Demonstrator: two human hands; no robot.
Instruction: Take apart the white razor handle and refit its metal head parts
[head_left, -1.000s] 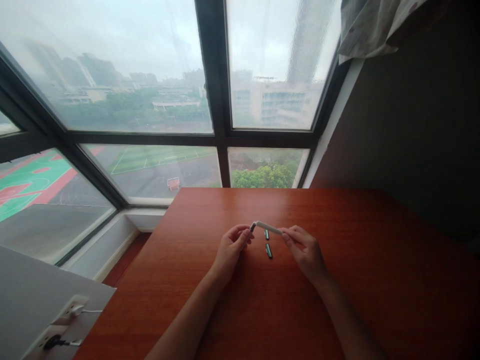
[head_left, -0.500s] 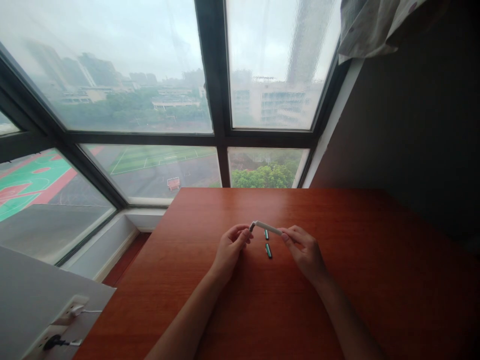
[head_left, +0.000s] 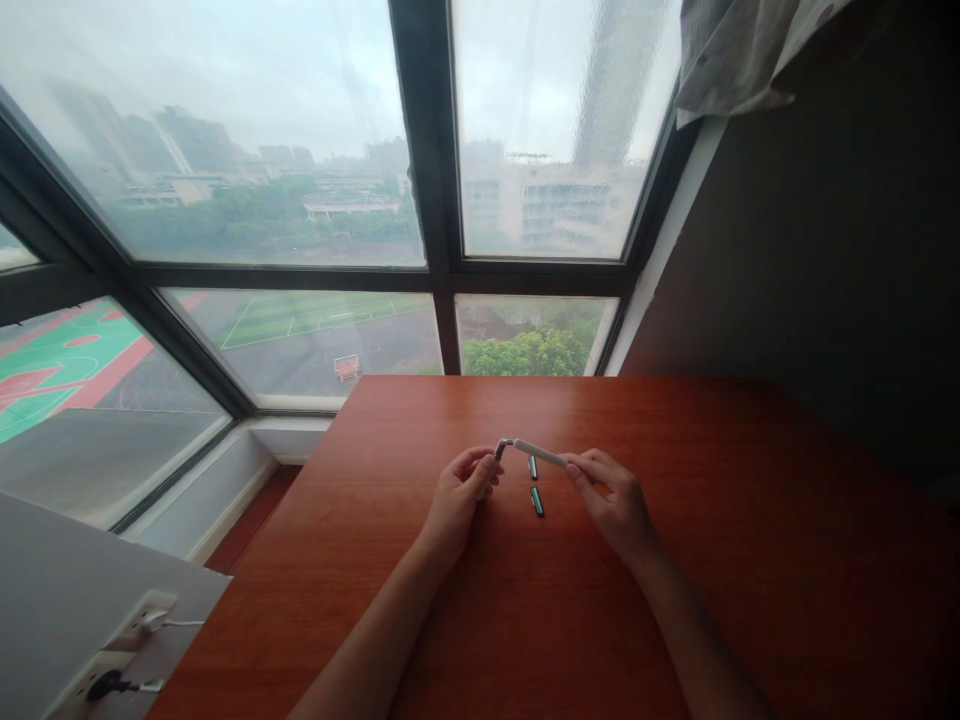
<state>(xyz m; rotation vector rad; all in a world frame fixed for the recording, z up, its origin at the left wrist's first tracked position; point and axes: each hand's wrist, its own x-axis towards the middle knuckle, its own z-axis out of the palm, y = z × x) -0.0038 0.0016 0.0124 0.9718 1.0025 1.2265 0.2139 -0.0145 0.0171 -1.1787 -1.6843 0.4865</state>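
Observation:
My left hand [head_left: 459, 502] pinches a slim, dark metallic piece [head_left: 500, 450] whose bent end points right; its lower part is hidden by the fingers. Between thumb and fingers my right hand [head_left: 611, 503] grips one end of a pale, straight razor handle [head_left: 541, 454]. The handle's other end meets or nearly meets the bent metal tip; I cannot tell if they are joined. On the table, between my hands, lie two small black razor cartridges with green strips, a far one [head_left: 533, 468] just below the handle and a nearer one [head_left: 537, 502].
The reddish-brown wooden table [head_left: 540, 620] runs up to a large window with dark frames [head_left: 442, 280]. Wall sockets with plugs [head_left: 112, 684] are at the lower left. A dark wall [head_left: 810, 250] stands on the right, with a pale curtain [head_left: 739, 65] hanging above.
My right hand has shifted slightly right with the pale handle. More of the bent metal tip shows between the handle and my left hand. The cartridges have not moved.

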